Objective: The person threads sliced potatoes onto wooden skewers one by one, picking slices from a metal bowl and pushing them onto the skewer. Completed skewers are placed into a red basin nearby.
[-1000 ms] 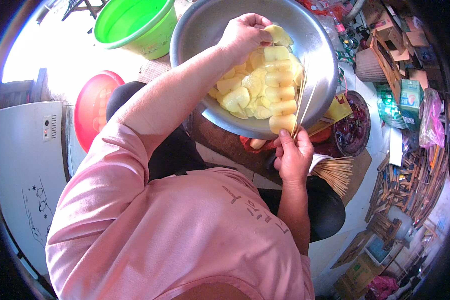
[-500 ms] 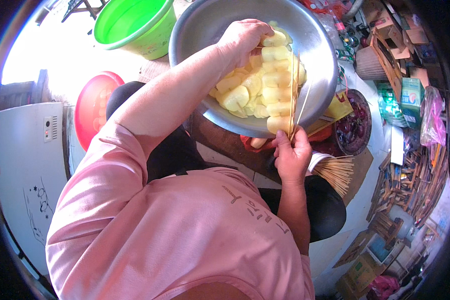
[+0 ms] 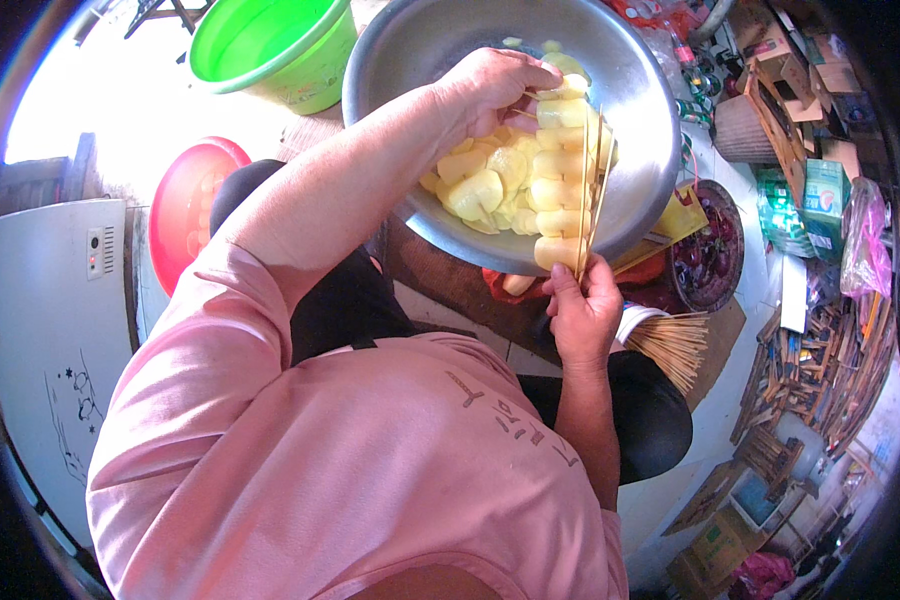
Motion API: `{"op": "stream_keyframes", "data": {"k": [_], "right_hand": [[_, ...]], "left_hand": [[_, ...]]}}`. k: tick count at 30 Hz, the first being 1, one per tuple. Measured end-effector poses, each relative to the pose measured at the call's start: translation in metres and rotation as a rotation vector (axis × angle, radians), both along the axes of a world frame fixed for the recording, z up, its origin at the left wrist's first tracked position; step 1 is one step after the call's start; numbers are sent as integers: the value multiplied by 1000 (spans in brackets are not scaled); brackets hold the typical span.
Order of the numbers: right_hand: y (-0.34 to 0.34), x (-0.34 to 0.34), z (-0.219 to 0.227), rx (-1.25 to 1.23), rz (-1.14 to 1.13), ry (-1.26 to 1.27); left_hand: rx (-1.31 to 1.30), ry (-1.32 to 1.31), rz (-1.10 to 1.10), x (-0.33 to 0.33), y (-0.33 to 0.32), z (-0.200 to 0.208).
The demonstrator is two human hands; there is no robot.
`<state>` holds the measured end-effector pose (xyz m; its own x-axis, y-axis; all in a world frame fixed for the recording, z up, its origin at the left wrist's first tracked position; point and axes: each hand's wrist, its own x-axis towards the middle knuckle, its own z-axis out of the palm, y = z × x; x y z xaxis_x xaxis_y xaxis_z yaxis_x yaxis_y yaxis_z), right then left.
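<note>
My left hand [image 3: 498, 88] is closed at the far end of a skewered row of pale yellow potato slices [image 3: 562, 192], its fingers pinching the topmost slice. My right hand [image 3: 584, 308] grips the near end of that skewer between thumb and fingers. Several bare bamboo skewers [image 3: 597, 185] stick out of the same grip, fanned along the row's right side. Beneath is a large metal basin [image 3: 638, 130], with a heap of loose potato slices [image 3: 475, 195] in it. The row hangs above the heap, reaching the basin's near rim.
A white container with a bundle of skewers [image 3: 670, 350] lies by my right knee. A green tub [image 3: 315, 75] stands far left, a red basin [image 3: 175, 215] nearer. Right of the metal basin is a dark round bowl [image 3: 735, 250]. Wood pieces [image 3: 830, 370] and boxes crowd the right side.
My left hand has shifted slightly right and nearer, along with the far end of the slice row. The bare skewers have tilted a little; my right hand stays in place.
</note>
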<state>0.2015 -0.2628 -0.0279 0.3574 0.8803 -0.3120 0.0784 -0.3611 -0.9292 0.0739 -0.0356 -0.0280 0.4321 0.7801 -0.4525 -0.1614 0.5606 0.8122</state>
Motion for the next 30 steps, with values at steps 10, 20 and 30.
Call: {"op": "stream_keyframes", "data": {"k": [10,20,30], "right_hand": [[0,1,2,5,-50,37],[5,4,3,29,-111,141],[2,-2,-6,42,-35,79]], "left_hand": [[-44,13,24,6,-3,-3],[86,60,-36,12,-19,-16],[-69,-98,-26,6,-45,3]]}}
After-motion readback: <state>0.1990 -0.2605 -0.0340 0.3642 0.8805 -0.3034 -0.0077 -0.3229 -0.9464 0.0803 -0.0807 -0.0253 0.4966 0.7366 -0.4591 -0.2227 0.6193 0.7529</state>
